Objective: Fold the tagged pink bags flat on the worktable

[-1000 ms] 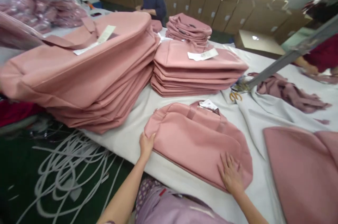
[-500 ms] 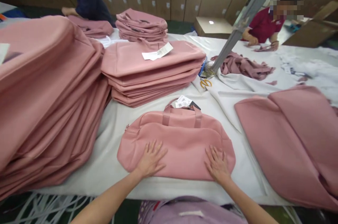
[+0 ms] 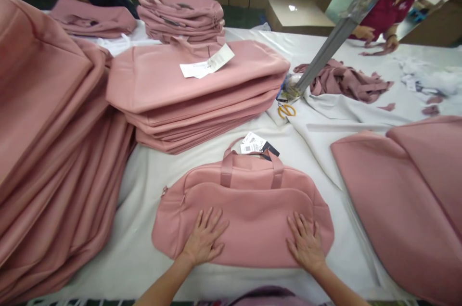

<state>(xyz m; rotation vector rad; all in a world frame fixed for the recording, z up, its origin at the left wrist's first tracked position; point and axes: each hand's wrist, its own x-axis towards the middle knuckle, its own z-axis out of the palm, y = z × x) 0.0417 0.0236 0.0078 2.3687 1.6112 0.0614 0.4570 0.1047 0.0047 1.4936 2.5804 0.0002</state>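
Note:
A pink bag [image 3: 249, 219] lies flat on the white-covered table [image 3: 144, 200], its two handles pointing away from me. White and black tags [image 3: 254, 145] rest by the handles. My left hand [image 3: 205, 238] is spread flat on the lower left part of the bag. On the lower right part lies my right hand [image 3: 306, 241], palm down with fingers apart. Neither hand grips anything.
Stacked pink bags [image 3: 195, 84] stand behind, and a taller pile [image 3: 54, 152] fills the left. More pink bags [image 3: 400, 200] lie at right. Yellow-handled scissors [image 3: 287, 110] sit near a slanted metal post [image 3: 327, 51]. Two people work across the table.
The camera view has tilted down and come closer, so the bag looks larger and lower. Both hands stay flat on the bag, in nearly the same places.

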